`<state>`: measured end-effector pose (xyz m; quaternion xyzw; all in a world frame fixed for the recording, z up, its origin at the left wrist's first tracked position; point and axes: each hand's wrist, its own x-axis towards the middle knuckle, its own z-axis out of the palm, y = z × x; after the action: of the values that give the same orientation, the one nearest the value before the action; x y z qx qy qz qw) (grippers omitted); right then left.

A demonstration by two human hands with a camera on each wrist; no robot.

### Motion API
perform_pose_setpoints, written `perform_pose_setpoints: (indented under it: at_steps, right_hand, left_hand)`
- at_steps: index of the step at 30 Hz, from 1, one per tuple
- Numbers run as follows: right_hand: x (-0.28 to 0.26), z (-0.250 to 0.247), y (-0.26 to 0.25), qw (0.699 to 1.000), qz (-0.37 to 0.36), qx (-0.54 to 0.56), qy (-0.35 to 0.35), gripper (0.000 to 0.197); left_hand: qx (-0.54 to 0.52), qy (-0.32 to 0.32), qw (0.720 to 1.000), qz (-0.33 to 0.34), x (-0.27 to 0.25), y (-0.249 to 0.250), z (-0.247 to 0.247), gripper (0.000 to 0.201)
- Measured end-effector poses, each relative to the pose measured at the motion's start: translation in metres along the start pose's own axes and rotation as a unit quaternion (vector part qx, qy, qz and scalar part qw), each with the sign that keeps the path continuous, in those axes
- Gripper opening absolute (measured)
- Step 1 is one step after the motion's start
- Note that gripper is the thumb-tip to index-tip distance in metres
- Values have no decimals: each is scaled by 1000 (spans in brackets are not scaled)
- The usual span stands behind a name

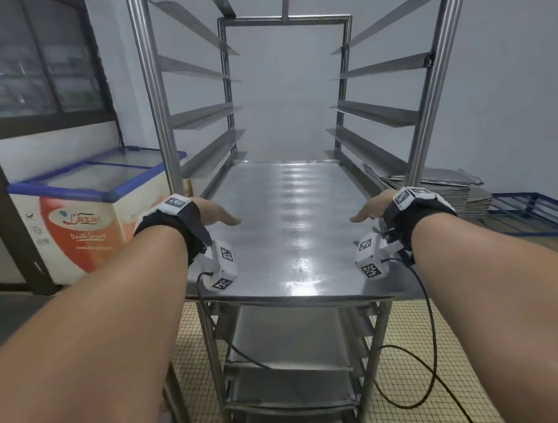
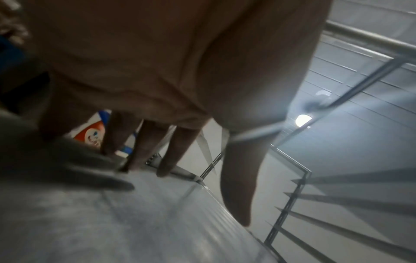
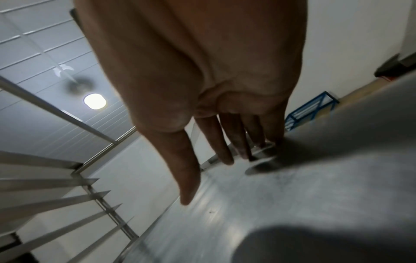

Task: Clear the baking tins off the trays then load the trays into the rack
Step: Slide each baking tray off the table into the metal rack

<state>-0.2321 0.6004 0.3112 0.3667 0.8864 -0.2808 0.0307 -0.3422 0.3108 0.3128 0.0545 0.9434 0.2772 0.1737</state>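
A bare, shiny steel tray point(image 1: 289, 230) lies flat on the runners of the tall steel rack point(image 1: 152, 98), its near end sticking out toward me. My left hand point(image 1: 220, 213) rests against the tray's left edge, and my right hand point(image 1: 366, 210) rests against the right edge. In the left wrist view the left hand point(image 2: 202, 186) has straight fingers point(image 2: 166, 160) touching the tray point(image 2: 135, 222) rim. The right wrist view shows the right hand point(image 3: 209, 181) likewise straight over the tray point(image 3: 292, 204). No baking tins are in view.
Several empty angled runners point(image 1: 383, 115) line both sides of the rack above the tray. Lower levels hold other trays point(image 1: 290, 339). A stack of flat trays point(image 1: 448, 189) sits at right by a blue frame point(image 1: 535, 213). A chest freezer point(image 1: 89, 204) stands at left.
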Motion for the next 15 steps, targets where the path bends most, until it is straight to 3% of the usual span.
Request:
perform_pose_setpoints:
  at_steps: [5, 7, 10, 13, 15]
  right_hand:
    - [-45, 7, 3, 991, -64, -89, -74, 50]
    - [-62, 8, 7, 988, -87, -108, -71, 49]
    - [-82, 9, 16, 983, -121, -119, -69, 54]
    - [-104, 10, 25, 965, -177, -164, -104, 68]
    - [-120, 18, 35, 952, -207, -186, -127, 53]
  left_hand:
    - [21, -29, 999, 16, -42, -16, 4, 79]
    - [33, -23, 999, 23, -58, -21, 7, 82]
    - [127, 1, 990, 70, -79, -34, 13, 95]
    - [149, -27, 980, 133, -93, -50, 27, 109]
    - [160, -24, 971, 175, -100, -59, 39, 103]
